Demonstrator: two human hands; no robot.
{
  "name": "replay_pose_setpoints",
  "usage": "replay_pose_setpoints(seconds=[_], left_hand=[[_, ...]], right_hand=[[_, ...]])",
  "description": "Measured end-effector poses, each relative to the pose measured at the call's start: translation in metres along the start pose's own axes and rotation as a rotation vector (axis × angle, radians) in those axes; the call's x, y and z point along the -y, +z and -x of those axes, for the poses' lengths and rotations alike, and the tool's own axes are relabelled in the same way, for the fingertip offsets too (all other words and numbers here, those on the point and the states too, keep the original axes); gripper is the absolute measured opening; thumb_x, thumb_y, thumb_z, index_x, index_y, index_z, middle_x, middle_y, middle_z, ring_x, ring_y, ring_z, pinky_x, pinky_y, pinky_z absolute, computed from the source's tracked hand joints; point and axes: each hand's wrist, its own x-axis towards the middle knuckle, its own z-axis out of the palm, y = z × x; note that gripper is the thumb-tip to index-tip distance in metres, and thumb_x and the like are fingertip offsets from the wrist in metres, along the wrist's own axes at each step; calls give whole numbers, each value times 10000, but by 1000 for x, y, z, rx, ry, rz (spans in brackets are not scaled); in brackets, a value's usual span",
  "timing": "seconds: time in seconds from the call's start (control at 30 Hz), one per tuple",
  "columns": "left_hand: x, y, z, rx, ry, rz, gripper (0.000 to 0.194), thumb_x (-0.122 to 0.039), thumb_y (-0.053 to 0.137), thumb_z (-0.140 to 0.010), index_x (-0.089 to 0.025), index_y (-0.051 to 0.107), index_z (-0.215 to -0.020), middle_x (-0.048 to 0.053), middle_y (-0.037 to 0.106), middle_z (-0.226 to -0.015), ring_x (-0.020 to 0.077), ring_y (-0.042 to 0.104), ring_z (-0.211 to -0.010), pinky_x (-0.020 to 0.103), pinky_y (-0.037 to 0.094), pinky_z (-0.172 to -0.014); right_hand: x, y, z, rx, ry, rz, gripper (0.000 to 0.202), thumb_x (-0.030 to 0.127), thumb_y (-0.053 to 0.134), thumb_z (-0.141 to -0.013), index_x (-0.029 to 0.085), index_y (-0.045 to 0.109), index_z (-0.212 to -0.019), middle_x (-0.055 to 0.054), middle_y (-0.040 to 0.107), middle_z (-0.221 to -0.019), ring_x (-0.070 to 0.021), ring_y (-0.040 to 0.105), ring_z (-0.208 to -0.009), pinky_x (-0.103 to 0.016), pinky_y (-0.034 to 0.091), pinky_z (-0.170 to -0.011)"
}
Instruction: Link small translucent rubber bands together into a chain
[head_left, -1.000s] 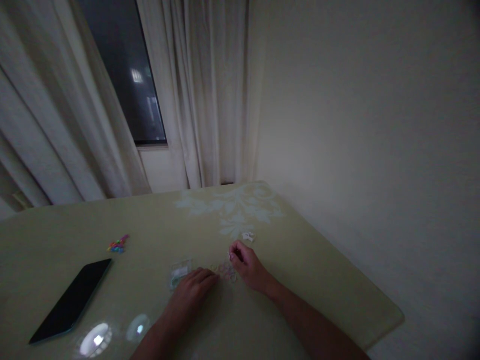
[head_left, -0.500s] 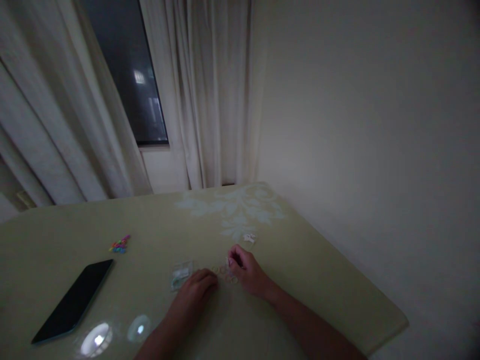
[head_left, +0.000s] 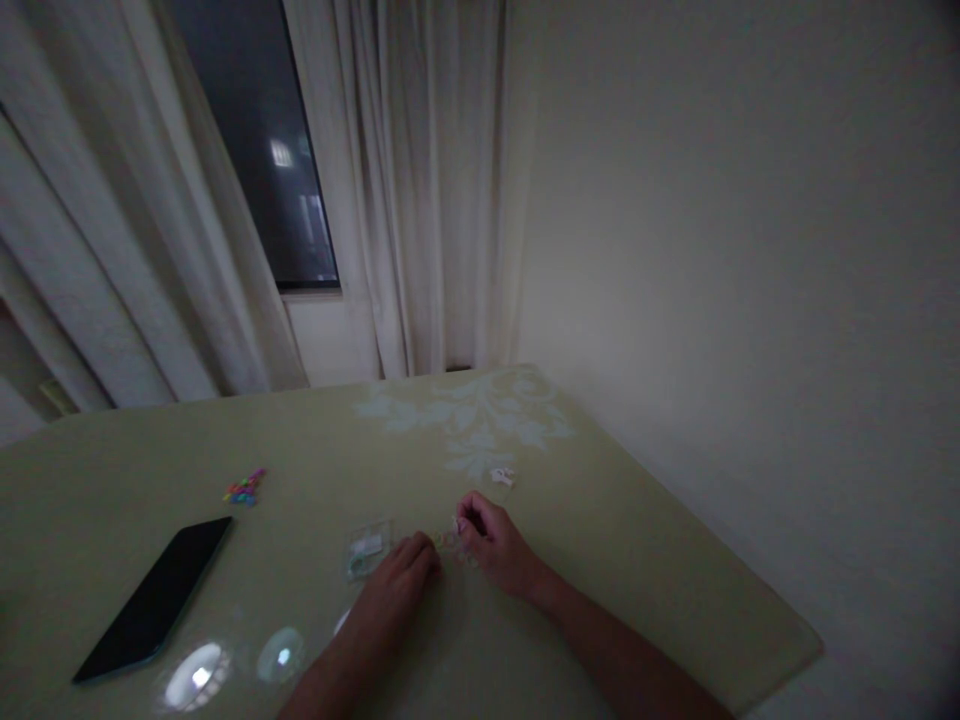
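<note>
Several small pale rings [head_left: 451, 541], yellowish and pinkish, lie on the table between my two hands. My right hand [head_left: 495, 545] is closed in a pinch just beyond them, with a tiny pale thing at its fingertips, too small to name. Palm down, my left hand [head_left: 403, 570] rests at the rings' left side, its fingers curled together and their tips hidden. Beside that hand lies a clear plastic bag [head_left: 367, 546] with something white and greenish inside. Some small white pieces [head_left: 502, 477] lie just beyond my right hand.
A black tablet-like slab [head_left: 154, 600] lies on the table [head_left: 600, 520] at the left. Behind it is a small heap of colourful pieces [head_left: 244, 488]. The wall [head_left: 712, 250] borders the table's right side; curtains [head_left: 405, 190] hang behind.
My left hand has moved slightly right, toward the rings, and covers some of them. The right hand keeps its pinch almost unmoved. The whole view has shifted a little.
</note>
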Motion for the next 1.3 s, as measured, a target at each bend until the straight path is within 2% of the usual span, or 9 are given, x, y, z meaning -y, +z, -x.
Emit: replay_pose_setpoints(seconds=[0.13,0.3,0.43,0.6,0.77,0.97,1.17,1.3], left_hand=[[2,4,3,-9,35,-16,207,-63,500,-948,-197,658,-953,70,687,-1009,225,662,-922,342,529,-857],[-15,-8,2,-92,-104,266,178,-176,438,-1009,-218,569,-896,35,644,-923,183,622,-820,272,507,-745],[-30,-18,1,-170,-194,480,187,-315,469,-1028,-228,573,-900,7,635,-813,178,603,-750,264,495,-696],[-36,-22,-3,-216,-297,764,291,-511,633,-941,-221,620,-932,9,657,-819,184,631,-731,274,519,-654],[-36,-23,-5,-198,-430,994,366,-550,778,-800,-203,679,-856,12,695,-791,189,676,-723,286,543,-677],[-36,-21,-4,-172,-508,1119,386,-558,782,-796,-194,768,-923,64,776,-900,231,721,-873,323,567,-813],[-39,-21,-5,-177,-510,1113,418,-573,804,-777,-188,737,-924,75,779,-913,240,731,-886,330,568,-812],[-39,-21,-5,-217,-517,1069,444,-592,825,-737,-191,726,-897,72,783,-888,253,745,-870,345,576,-805]], right_hand=[[1,0,0,-1,-7,7,297,490,543,-963,210,492,-879,45,456,-717,-127,427,-640,-255,345,-595],[1,-1,0,3,-32,30,248,437,539,-962,208,497,-878,42,463,-724,-128,424,-656,-254,345,-603],[3,-1,4,22,-37,92,187,372,529,-965,202,512,-889,39,474,-729,-127,419,-665,-251,339,-606],[5,1,8,42,-73,169,113,301,566,-918,209,510,-884,36,493,-739,-128,436,-671,-249,344,-615],[1,2,9,69,-105,265,62,247,567,-880,213,517,-893,31,530,-755,-128,456,-660,-247,342,-610],[-2,1,10,107,-148,355,57,238,577,-885,212,535,-913,11,573,-825,-138,507,-698,-250,366,-640],[-1,2,11,140,-188,443,60,257,582,-905,211,568,-940,-7,607,-856,-144,515,-709,-251,370,-646],[-2,4,11,130,-153,428,77,275,591,-919,208,605,-956,-19,656,-863,-147,561,-707,-257,406,-658]])
